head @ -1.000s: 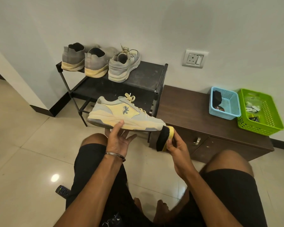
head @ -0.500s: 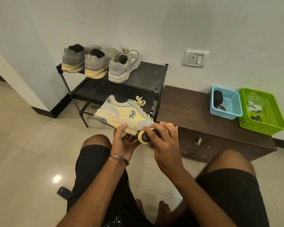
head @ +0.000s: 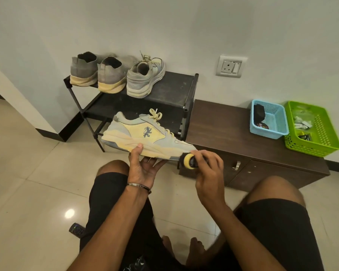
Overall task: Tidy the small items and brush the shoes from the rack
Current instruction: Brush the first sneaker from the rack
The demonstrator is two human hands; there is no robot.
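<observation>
A cream and pale-blue sneaker (head: 145,135) with a lion emblem is held sideways in front of the shoe rack (head: 176,90). My left hand (head: 143,165) grips it from under the sole, thumb on the midsole. My right hand (head: 207,169) grips a yellow-backed shoe brush (head: 187,161), whose black bristles touch the sole near the toe. On the rack's top shelf stand two grey slip-on shoes (head: 98,73) and the matching sneaker (head: 145,77).
A low brown cabinet (head: 223,130) right of the rack carries a blue basket (head: 276,122) with a dark item and a green basket (head: 325,130) with small items. A remote (head: 76,229) lies on the tiled floor by my left thigh.
The sneaker swung back to lie level with its toe to the right. My right hand moved the brush right, from the side of the shoe to the sole by the toe.
</observation>
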